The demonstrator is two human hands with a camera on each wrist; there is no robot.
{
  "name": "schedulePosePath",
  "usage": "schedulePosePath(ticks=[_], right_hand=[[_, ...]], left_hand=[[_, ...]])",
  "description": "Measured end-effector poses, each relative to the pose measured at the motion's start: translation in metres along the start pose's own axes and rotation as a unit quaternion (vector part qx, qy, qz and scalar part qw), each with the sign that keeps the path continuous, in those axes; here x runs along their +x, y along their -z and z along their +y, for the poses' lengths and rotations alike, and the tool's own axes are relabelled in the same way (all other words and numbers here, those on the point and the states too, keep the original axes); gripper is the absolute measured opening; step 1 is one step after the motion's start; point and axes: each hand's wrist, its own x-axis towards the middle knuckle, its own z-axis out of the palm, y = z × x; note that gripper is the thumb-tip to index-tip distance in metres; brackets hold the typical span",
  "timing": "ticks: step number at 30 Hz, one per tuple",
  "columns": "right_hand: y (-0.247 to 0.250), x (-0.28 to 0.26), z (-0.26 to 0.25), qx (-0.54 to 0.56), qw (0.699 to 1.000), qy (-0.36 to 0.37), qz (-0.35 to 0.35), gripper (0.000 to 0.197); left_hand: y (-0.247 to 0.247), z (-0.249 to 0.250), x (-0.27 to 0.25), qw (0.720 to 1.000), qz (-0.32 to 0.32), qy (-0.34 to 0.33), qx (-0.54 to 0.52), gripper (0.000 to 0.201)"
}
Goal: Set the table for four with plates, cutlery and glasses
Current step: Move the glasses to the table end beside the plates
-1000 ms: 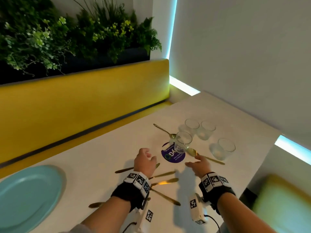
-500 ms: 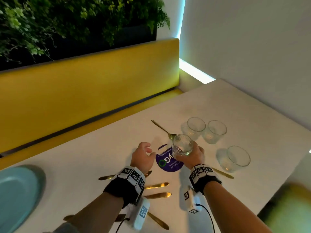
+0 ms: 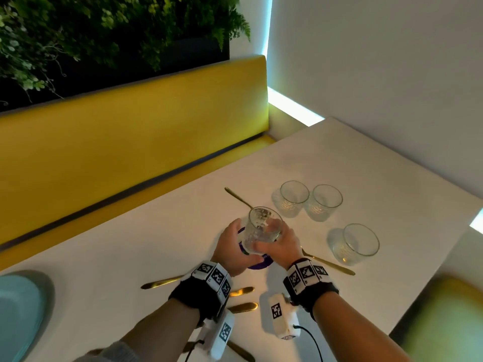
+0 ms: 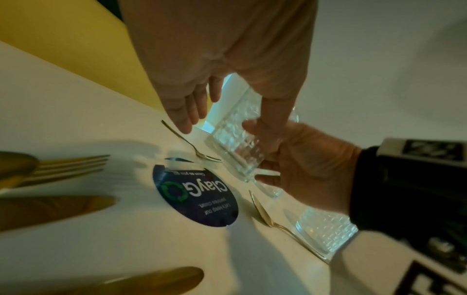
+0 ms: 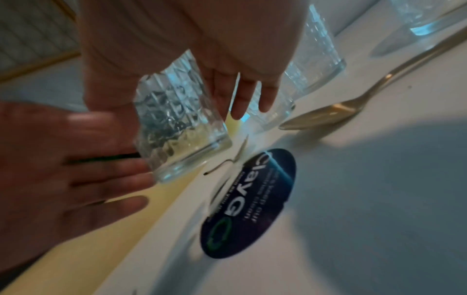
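From the head view, the right hand [image 3: 278, 246] grips a glass [image 3: 262, 228] lifted off the table [image 3: 366, 163], above a purple sticker [image 3: 262, 262], while the left hand [image 3: 230, 250] hovers beside it with fingers loosely spread; 3 more glasses [image 3: 294, 198] stand well apart to the right, and a plate [image 3: 18, 309] lies at the left edge. The left wrist view shows the left fingers [image 4: 187, 111] straight and apart, holding nothing, with a spoon [image 4: 192, 145] beneath. The right wrist view shows the right fingers [image 5: 242, 99] wrapped round the tilted glass.
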Motion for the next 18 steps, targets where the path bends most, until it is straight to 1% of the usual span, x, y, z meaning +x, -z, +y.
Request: schedulePosePath(ticks=[1, 2, 3, 5, 8, 9, 11, 13, 15, 16, 18], right_hand=[[0.002, -0.003, -0.003, 0.009, 1.0, 0.007, -0.007, 0.077], [0.004, -0.006, -0.005, 0.014, 1.0, 0.011, -0.01, 0.076], [0.006, -0.009, -0.006, 0.022, 1.0, 0.011, -0.014, 0.077], [0.008, -0.013, -0.002, 0.046, 0.999, 0.005, -0.017, 0.081], [0.016, -0.019, 0.007, 0.065, 0.998, -0.008, -0.021, 0.065], [0.021, -0.021, 0.01, 0.059, 0.998, -0.011, -0.022, 0.064], [0.033, -0.027, 0.012, 0.039, 0.999, -0.008, -0.02, 0.072], [0.049, -0.031, 0.012, 0.032, 0.999, 0.005, -0.012, 0.081], [0.069, -0.035, 0.009, 0.035, 0.999, 0.032, 0.02, 0.084], [0.08, -0.036, 0.009, 0.044, 0.997, 0.046, 0.05, 0.082], [0.105, -0.037, 0.011, 0.076, 0.986, 0.062, 0.132, 0.071]], left_hand=[[-0.003, 0.003, 0.001, 1.0, -0.006, -0.016, -0.017, 0.096], [-0.007, 0.007, 0.002, 0.999, -0.007, -0.027, -0.034, 0.09], [-0.01, 0.01, 0.002, 0.999, -0.005, -0.032, -0.036, 0.083], [-0.014, 0.016, 0.0, 1.0, 0.008, -0.025, -0.016, 0.079], [-0.022, 0.018, 0.0, 1.0, 0.011, -0.014, 0.009, 0.067], [-0.025, 0.02, -0.001, 1.0, 0.009, -0.018, 0.013, 0.064], [-0.032, 0.023, -0.002, 1.0, 0.004, -0.026, 0.01, 0.065], [-0.04, 0.027, -0.002, 0.999, 0.013, -0.033, 0.008, 0.071], [-0.045, 0.03, -0.001, 0.999, 0.032, -0.032, 0.007, 0.075], [-0.047, 0.03, 0.0, 0.999, 0.04, -0.028, 0.007, 0.076], [-0.048, 0.031, 0.0, 0.998, 0.05, -0.022, 0.008, 0.075]])
